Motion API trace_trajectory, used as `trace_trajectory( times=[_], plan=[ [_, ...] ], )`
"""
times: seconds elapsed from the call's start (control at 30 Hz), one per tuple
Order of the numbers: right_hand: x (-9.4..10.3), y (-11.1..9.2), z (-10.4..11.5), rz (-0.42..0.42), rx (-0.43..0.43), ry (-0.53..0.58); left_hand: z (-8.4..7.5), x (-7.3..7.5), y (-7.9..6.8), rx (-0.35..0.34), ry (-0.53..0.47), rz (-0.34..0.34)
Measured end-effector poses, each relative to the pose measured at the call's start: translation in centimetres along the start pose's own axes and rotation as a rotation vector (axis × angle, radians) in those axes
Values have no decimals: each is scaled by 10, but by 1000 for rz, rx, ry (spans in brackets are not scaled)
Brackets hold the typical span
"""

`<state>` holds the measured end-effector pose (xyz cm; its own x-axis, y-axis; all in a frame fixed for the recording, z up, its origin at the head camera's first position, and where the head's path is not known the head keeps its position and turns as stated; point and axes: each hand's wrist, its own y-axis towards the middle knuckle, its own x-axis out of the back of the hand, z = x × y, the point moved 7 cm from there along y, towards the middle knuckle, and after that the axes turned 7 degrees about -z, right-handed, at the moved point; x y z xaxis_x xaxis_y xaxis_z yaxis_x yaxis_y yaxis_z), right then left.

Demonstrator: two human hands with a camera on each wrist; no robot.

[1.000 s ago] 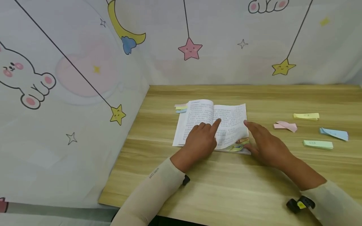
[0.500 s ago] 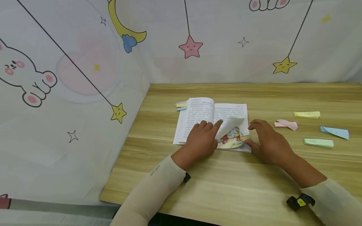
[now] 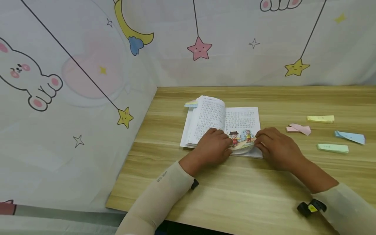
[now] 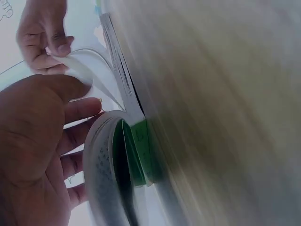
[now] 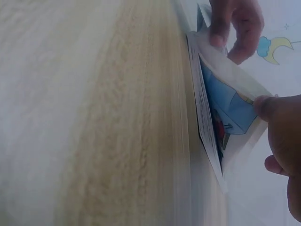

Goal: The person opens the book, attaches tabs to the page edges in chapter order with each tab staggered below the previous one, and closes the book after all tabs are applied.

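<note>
An open book [image 3: 243,114] with printed text lies on the table. My right hand [image 3: 277,148] pinches the right-hand page at its outer edge, thumb against forefinger, and bends it up so a coloured picture [image 3: 241,138] of two figures shows. In the right wrist view the lifted page [image 5: 249,77] stands off the pages beneath, its blue picture inside. My left hand [image 3: 212,147] rests over the lower middle fold, fingers loosely bent on the left pages [image 3: 210,114]. In the left wrist view its thumb lies near the fold and its fingertips reach behind the curved pages [image 4: 106,165].
Coloured tabs [image 3: 191,103] stick out from the book's left side. To the right lie yellow strips [image 3: 320,118], pink strips [image 3: 298,129], blue strips [image 3: 349,136] and green strips [image 3: 332,148]. A patterned cloth [image 3: 229,71] hangs behind the wooden table [image 3: 235,189].
My left forefinger, straight on the right page before, is now bent near the fold. My right hand has closed on the page edge, and more picture shows. The left pages have risen.
</note>
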<state>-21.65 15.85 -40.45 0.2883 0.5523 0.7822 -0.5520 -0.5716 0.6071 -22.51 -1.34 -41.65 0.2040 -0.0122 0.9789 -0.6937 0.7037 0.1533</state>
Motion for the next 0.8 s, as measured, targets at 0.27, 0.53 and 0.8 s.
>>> trace_trajectory(
  times=[0.27, 0.53, 0.8],
  plan=[
    [4, -2, -4, -10, -113, -44, 9, 3, 4, 166, -27, -88],
    [-3, -6, 0, 66, 15, -23, 10, 17, 4, 103, 240, -186],
    [1, -3, 3, -7, -1, 2, -1, -2, 0, 58, 30, 57]
  ],
)
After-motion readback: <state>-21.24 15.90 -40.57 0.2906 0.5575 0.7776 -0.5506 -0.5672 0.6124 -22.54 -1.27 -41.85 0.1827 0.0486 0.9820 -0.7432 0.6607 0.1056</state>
